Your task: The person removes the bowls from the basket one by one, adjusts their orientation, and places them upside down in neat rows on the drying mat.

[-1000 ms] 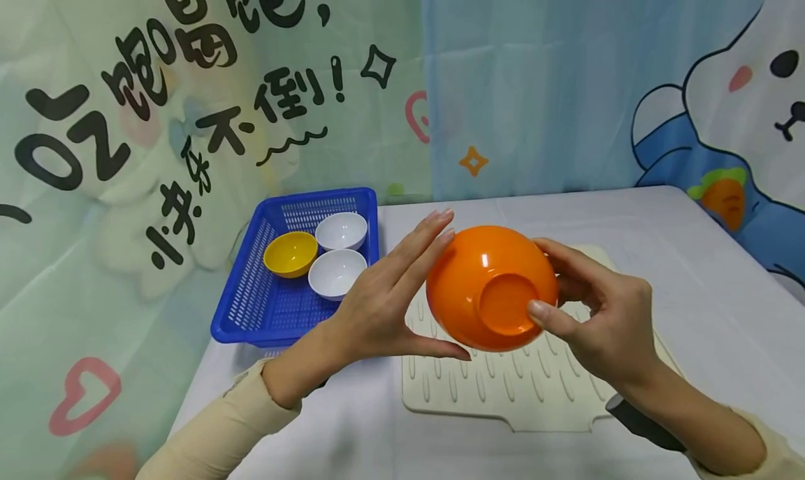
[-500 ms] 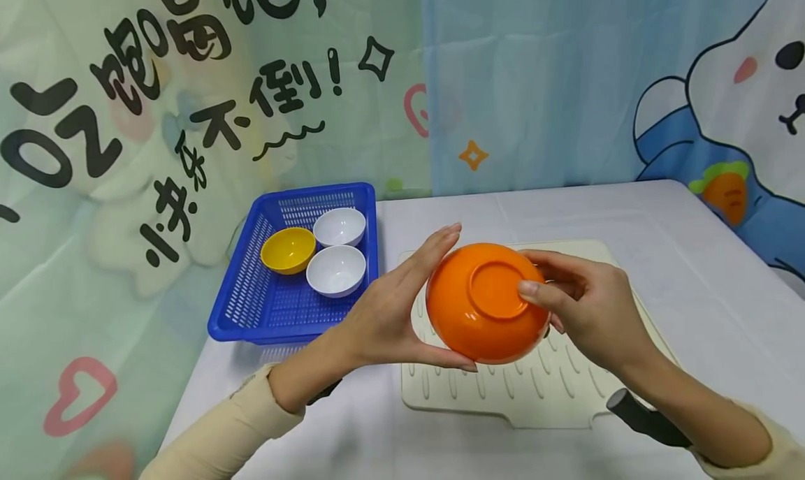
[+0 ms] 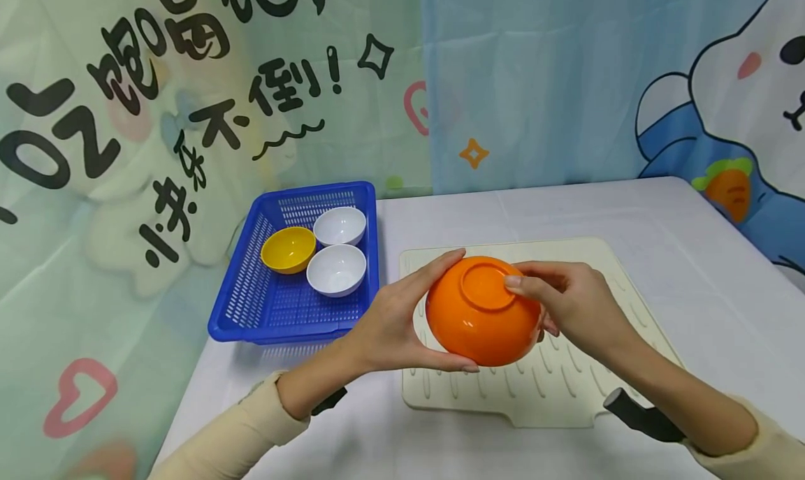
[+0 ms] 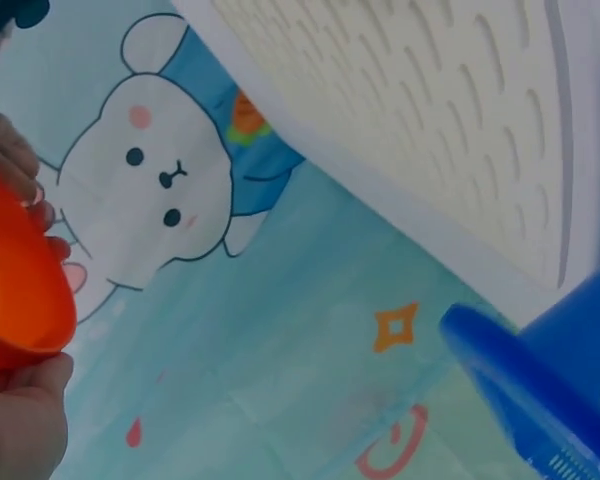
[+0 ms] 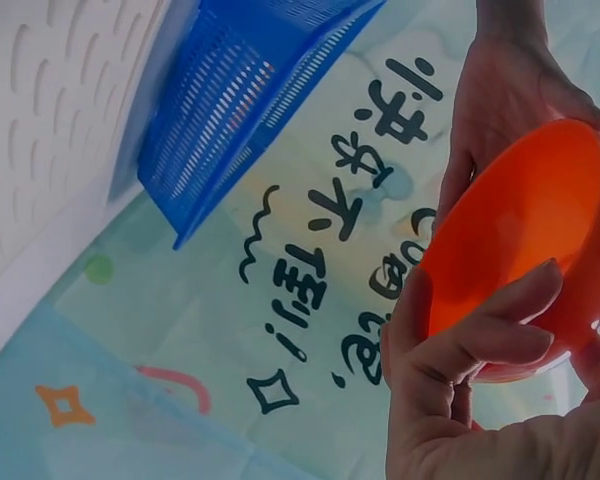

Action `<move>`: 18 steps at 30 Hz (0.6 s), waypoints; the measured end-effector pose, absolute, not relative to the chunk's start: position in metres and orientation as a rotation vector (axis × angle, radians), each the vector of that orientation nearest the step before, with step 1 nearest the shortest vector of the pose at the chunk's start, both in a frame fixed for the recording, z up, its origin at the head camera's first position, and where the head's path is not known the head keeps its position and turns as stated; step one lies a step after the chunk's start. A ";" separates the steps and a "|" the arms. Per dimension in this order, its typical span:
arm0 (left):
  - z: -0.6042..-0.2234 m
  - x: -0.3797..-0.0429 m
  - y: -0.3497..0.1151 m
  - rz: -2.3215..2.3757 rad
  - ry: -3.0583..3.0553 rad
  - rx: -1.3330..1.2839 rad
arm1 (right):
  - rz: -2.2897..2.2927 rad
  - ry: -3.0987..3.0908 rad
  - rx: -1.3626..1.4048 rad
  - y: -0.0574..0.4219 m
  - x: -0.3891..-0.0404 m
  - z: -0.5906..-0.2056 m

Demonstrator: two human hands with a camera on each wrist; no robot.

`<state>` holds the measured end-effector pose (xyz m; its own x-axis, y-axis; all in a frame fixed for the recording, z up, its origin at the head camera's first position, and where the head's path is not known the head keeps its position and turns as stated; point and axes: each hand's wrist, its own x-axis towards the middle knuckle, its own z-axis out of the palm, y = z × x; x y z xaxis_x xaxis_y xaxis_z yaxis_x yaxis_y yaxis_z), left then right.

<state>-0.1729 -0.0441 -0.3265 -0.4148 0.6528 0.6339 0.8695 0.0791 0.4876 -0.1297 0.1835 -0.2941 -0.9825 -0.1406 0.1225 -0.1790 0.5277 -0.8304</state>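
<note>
An orange bowl (image 3: pixel 483 326) is held up over the drying mat, its round foot ring facing up toward the head camera. From the left side my left hand (image 3: pixel 396 326) grips it, thumb along the lower edge and fingers at the upper edge. My right hand (image 3: pixel 575 305) pinches the opposite side with the thumb on the base. Inside the hollow of the bowl (image 5: pixel 530 220), the right wrist view shows the right hand's fingers (image 5: pixel 485 345) reaching in past the rim. The left wrist view catches only part of the bowl (image 4: pixel 20 285) at its edge.
A blue perforated basket (image 3: pixel 251 284) stands at the left of the white-clothed table (image 3: pixel 440 214), with a yellow bowl (image 3: pixel 288 250) and two white bowls (image 3: pixel 336 270) inside. The cream ridged mat (image 3: pixel 453 389) lies below the hands. Printed curtains (image 3: pixel 534 82) hang behind.
The orange bowl has moved slightly down and tipped, so its foot ring has shifted upward and left. The left hand, apart from parts of it earlier, has closed in around its side.
</note>
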 end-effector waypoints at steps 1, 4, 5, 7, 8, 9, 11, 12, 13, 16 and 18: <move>-0.328 -0.173 -0.044 -1.255 -2.119 -1.522 | 1.479 -2.724 0.277 0.184 -0.130 -0.295; -0.335 -0.173 -0.044 -1.274 -2.167 -1.480 | 1.493 -2.771 0.245 0.184 -0.133 -0.299; -0.338 -0.173 -0.044 -1.281 -2.185 -1.464 | 1.501 -2.785 0.232 0.184 -0.134 -0.300; -0.342 -0.173 -0.043 -1.289 -2.213 -1.431 | 1.522 -2.811 0.213 0.184 -0.136 -0.302; -0.344 -0.173 -0.043 -1.300 -2.225 -1.416 | 1.531 -2.822 0.202 0.184 -0.137 -0.303; -0.347 -0.173 -0.043 -1.312 -2.236 -1.403 | 1.542 -2.831 0.193 0.185 -0.138 -0.305; -0.350 -0.174 -0.042 -1.333 -2.249 -1.384 | 1.536 -2.853 0.177 0.185 -0.139 -0.306; -0.351 -0.175 -0.042 -1.343 -2.253 -1.375 | 1.520 -2.863 0.174 0.186 -0.139 -0.307; -0.352 -0.175 -0.042 -1.355 -2.256 -1.368 | 1.498 -2.870 0.176 0.186 -0.140 -0.307; -0.354 -0.178 -0.041 -1.386 -2.252 -1.355 | 1.402 -2.886 0.192 0.186 -0.141 -0.309; -0.355 -0.180 -0.040 -1.397 -2.239 -1.345 | 1.331 -2.875 0.224 0.186 -0.141 -0.312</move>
